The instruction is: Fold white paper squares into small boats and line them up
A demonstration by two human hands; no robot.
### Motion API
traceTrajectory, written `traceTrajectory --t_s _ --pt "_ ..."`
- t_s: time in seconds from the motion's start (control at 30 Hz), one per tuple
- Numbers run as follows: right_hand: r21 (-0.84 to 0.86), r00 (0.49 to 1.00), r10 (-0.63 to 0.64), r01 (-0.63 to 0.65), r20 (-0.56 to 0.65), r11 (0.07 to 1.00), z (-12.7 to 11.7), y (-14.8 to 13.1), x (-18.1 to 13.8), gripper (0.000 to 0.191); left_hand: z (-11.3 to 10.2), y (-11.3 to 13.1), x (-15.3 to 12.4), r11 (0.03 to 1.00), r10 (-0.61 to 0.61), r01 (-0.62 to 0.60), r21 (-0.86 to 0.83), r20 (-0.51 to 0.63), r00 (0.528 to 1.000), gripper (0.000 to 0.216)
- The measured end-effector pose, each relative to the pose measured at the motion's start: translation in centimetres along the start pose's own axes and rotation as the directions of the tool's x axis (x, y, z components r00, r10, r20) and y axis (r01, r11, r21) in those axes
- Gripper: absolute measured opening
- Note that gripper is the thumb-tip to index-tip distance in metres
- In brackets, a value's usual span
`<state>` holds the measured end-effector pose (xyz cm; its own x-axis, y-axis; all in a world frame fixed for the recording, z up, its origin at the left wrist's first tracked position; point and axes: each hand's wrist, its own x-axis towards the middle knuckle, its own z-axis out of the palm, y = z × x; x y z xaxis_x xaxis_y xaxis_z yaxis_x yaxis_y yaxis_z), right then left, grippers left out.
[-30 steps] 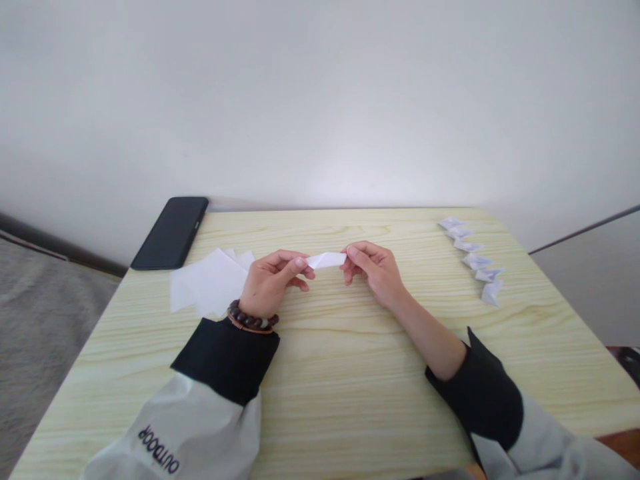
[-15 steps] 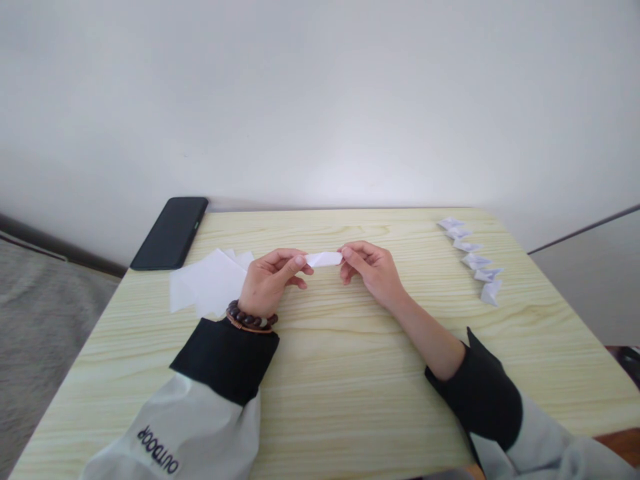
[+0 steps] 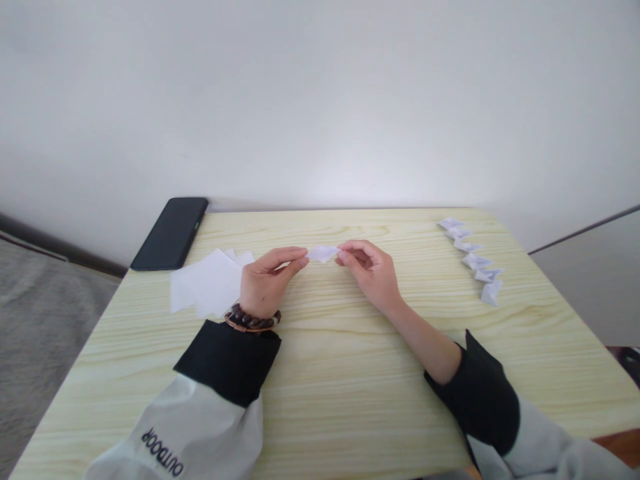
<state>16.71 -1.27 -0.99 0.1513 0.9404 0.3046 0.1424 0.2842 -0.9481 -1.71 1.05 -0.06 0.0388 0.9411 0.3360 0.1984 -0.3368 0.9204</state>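
A small piece of folded white paper (image 3: 323,253), diamond-shaped from here, is held above the middle of the table between both hands. My left hand (image 3: 267,277) pinches its left tip between thumb and fingers. At the opposite tip, my right hand (image 3: 369,268) does the same. Loose white paper sheets (image 3: 213,280) lie overlapping just left of my left hand, which hides part of them. To the right, several small folded paper boats (image 3: 473,247) stand in a slanting row, apart from my right hand.
A dark phone (image 3: 170,233) lies at the table's back left corner. The pale wood-grain table (image 3: 340,387) meets a white wall (image 3: 320,100) along its far edge. Grey carpet (image 3: 45,333) shows on the left.
The folded paper has gone from a long flat strip to a diamond shape. My fingers have shifted slightly at its ends; both hands stay in about the same place.
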Motion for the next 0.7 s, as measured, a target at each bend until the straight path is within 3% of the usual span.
traceTrajectory --t_s 0.1,0.3,0.57,0.7 --pt "-0.019 1.000 -0.014 0.014 0.020 1.000 0.07 -0.04 -0.08 0.015 0.07 0.23 -0.07 1.000 0.024 -0.024 0.003 0.018 1.000 0.017" --pt "-0.085 0.993 -0.110 0.113 0.045 0.990 0.03 -0.57 -0.14 0.012 0.26 0.29 -0.21 0.996 -0.067 0.068 -0.060 0.009 0.998 0.025" --pt "-0.152 0.982 -0.169 0.180 0.084 0.972 -0.03 -0.71 -0.17 0.011 0.02 0.09 -0.06 0.996 0.093 -0.093 0.007 0.062 0.994 0.009" --pt "-0.206 0.992 -0.121 0.126 0.034 0.970 -0.09 -0.69 -0.07 0.014 -0.11 -0.05 -0.06 0.999 -0.002 -0.001 0.051 0.073 0.997 0.019"
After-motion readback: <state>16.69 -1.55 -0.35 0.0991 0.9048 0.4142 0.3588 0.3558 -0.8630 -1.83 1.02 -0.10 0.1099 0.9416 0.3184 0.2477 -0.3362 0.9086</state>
